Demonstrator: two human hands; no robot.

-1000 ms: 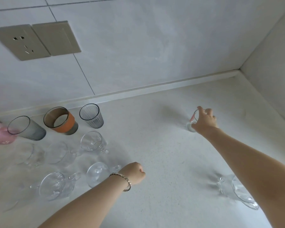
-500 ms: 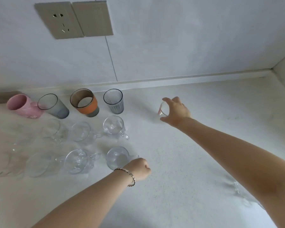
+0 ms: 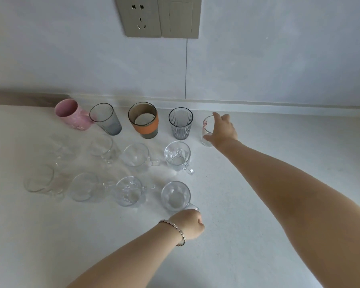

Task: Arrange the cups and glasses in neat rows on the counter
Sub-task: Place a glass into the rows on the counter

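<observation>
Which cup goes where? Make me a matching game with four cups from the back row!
Things:
1. pink mug
2. orange-banded cup
3. ribbed grey glass
4. red-printed glass

Places:
A. third from the left in the back row
B. gripped by the right hand
C. left end of the back row
D. just left of the gripped glass

Pairs: 1-C, 2-A, 3-D, 4-B

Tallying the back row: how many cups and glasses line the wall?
5, left to right: pink mug, smoky glass, orange-banded cup, ribbed grey glass, and a red-printed glass gripped by the right hand. None looks hidden.
</observation>
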